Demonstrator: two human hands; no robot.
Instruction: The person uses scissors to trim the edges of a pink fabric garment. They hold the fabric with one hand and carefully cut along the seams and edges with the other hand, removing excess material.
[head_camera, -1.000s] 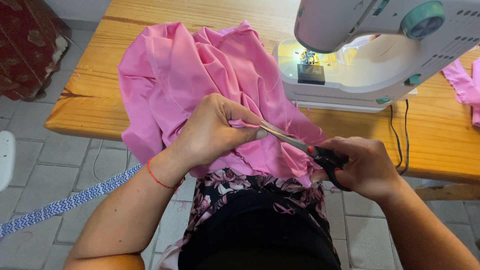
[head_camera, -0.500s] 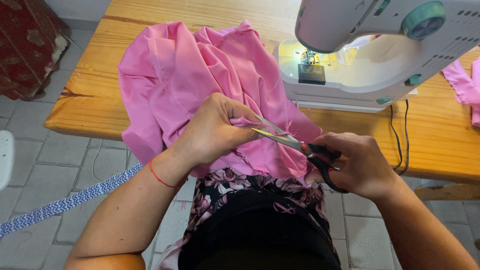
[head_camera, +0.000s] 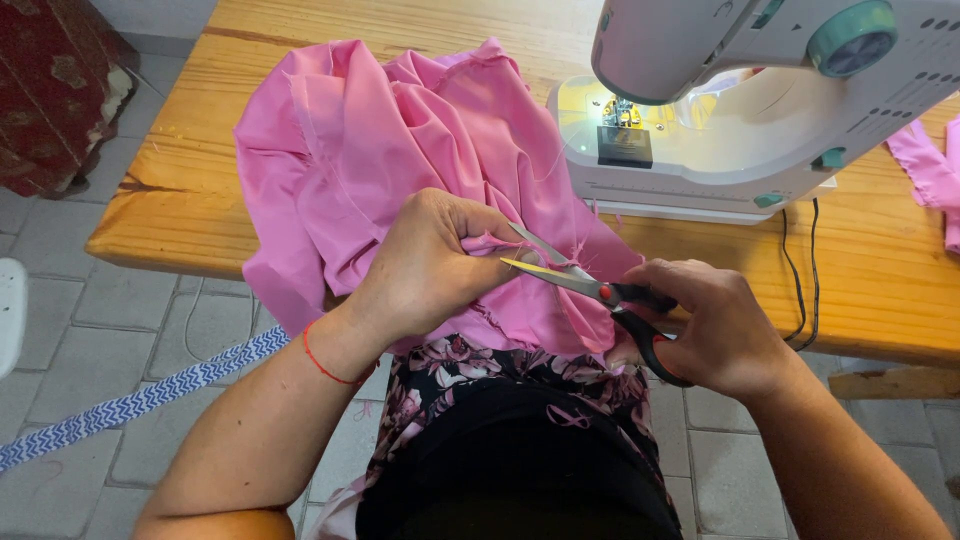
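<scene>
Surface: wooden table over a grey tiled floor; I view it from the head camera, looking down.
Fabric: pink fabric is heaped on the table at 11 o'clock from my hands, and its near edge hangs down to my lap.
Left hand: left hand is curled, its fingertips pinching a small fold of the pink fabric (red thread band on the wrist).
Right hand: right hand is closed around the black handles of the scissors.
Scissors: blades are parted and point to 10 o'clock, with the pinched fold between them.
Machine: white sewing machine stands at 1 o'clock, its lamp lit.
Other: blue-and-white zigzag strap runs at 8 o'clock; pink scraps lie at 2 o'clock.
</scene>
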